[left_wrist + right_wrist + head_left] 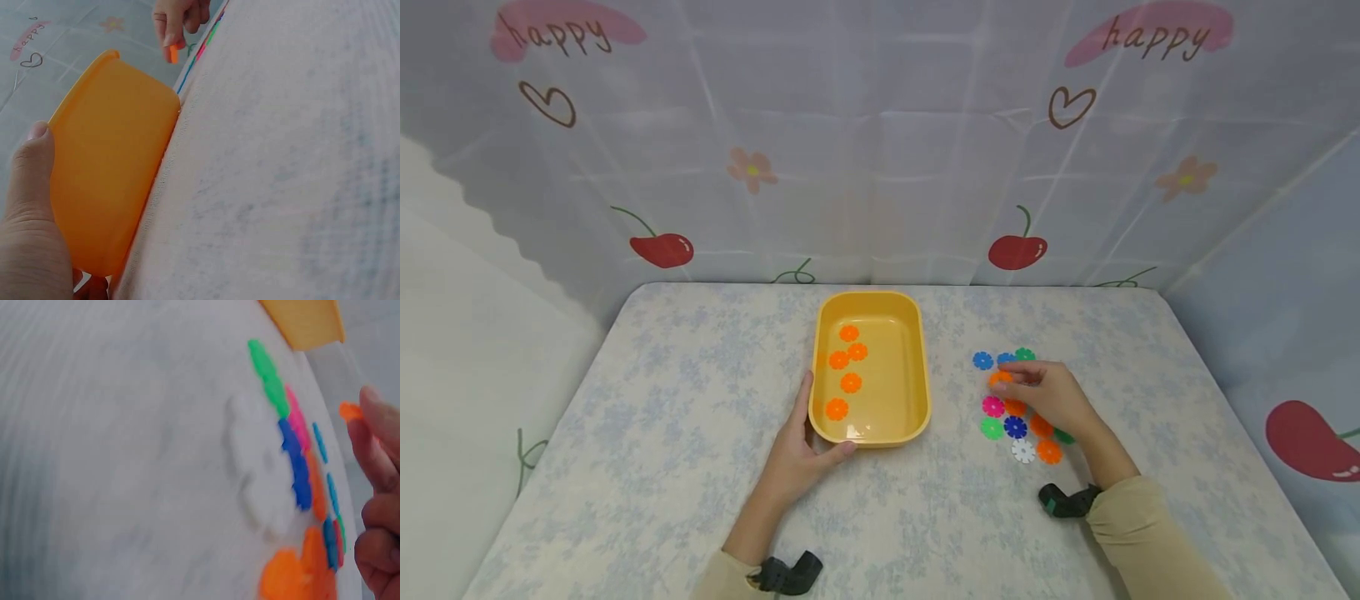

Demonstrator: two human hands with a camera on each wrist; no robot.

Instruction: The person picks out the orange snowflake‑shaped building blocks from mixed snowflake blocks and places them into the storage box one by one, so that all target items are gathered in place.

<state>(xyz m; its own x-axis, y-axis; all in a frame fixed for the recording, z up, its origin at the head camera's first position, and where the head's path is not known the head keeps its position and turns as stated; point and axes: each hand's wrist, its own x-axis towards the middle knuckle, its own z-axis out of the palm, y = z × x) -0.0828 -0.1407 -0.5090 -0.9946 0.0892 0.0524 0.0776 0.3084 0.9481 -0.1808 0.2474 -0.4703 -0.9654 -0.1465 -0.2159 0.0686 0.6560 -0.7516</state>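
Observation:
A yellow plastic tray [891, 367] stands on the table with several orange flower-shaped discs [851, 383] lying along its left side. My left hand [797, 458] grips the tray's near left corner, thumb over the front rim; the left wrist view shows the thumb on the tray's wall [112, 169]. Over the loose pieces on the right, my right hand [1052, 396] pinches an orange flower disc [350, 412] between thumb and forefinger, raised off the table. Beneath and beside that hand lie flower discs in blue [982, 361], pink [992, 407], green [992, 428], white [1023, 451] and more orange [1048, 452].
A pale blue floral cloth covers the table [662, 400]. Behind it hangs a white curtain [865, 167] printed with cherries and hearts. Black camera mounts [790, 575] sit on both wrists.

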